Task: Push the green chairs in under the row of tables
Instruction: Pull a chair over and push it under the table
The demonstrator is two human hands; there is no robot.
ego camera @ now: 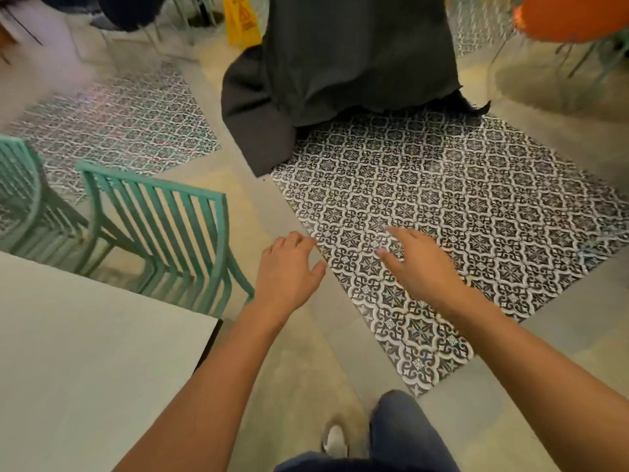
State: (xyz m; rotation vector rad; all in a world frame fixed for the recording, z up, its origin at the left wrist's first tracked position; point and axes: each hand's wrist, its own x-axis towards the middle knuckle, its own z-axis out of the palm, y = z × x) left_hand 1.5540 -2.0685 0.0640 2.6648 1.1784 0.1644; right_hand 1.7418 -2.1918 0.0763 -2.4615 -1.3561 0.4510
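Note:
A green slatted chair [163, 229] stands at the left, its seat tucked partly under the white table [85, 362] at the lower left. A second green chair [23, 195] stands beyond it at the left edge. My left hand [289, 270] hovers just right of the nearer chair's back, fingers relaxed and spread, touching nothing. My right hand [418, 264] is stretched out over the patterned floor tiles, fingers loose, holding nothing.
A person in a long dark robe [340, 73] stands straight ahead on the patterned tiles [459, 206]. A yellow wet-floor sign [241, 18] is behind them. An orange chair [571, 18] is at the top right. My leg and shoe [340, 441] are at the bottom.

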